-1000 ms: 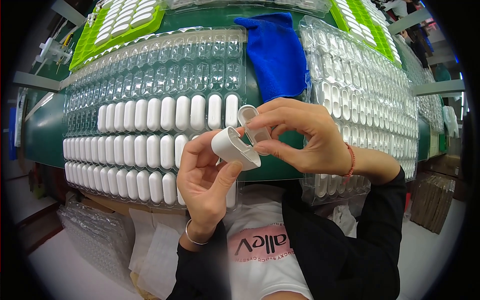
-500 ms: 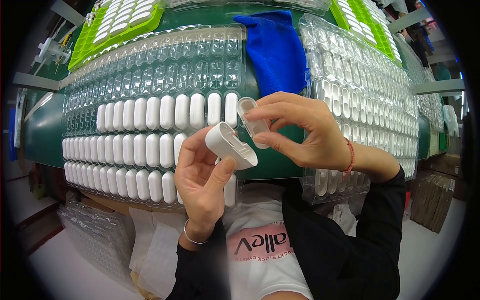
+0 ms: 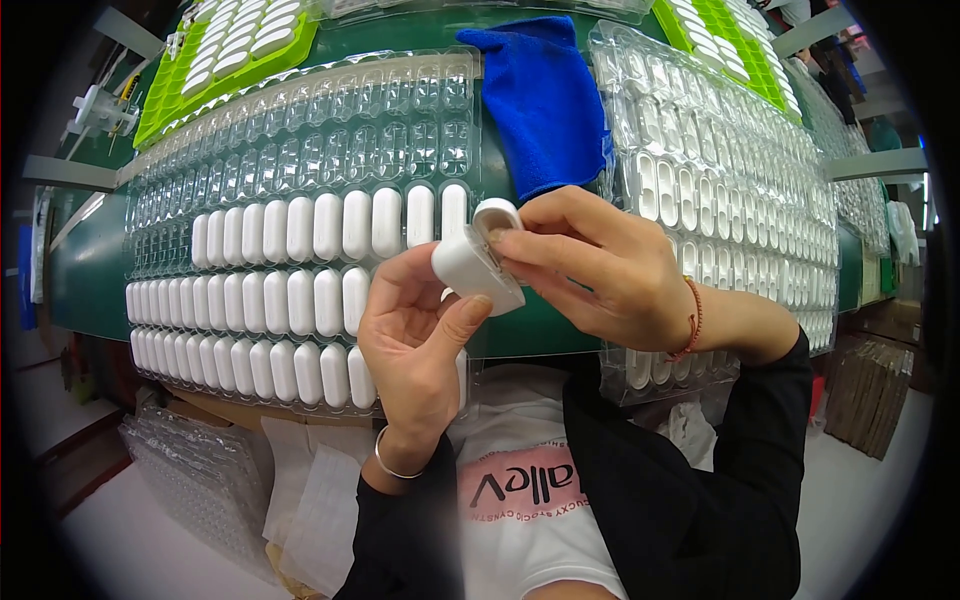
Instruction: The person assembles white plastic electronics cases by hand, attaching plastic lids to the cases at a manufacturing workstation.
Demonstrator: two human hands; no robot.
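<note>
My left hand is closed around a white earbud-case body, thumb on its near side and fingers behind. My right hand pinches a hollow white lid against the body's upper right edge. The two parts meet there; whether they are joined is hidden by my right fingers. Behind and left of my hands lies a clear plastic tray, its nearer rows filled with upright white rounded cases. To the right, another clear tray holds open, hollow white shells.
A blue cloth lies between the trays on the green table. Bright green trays with white parts stand at the far left and far right. Stacked clear trays and white sheets are below left.
My two hands have come together. The lid, apart from the body earlier, now touches its upper edge, and the body has tilted and shifted slightly right.
</note>
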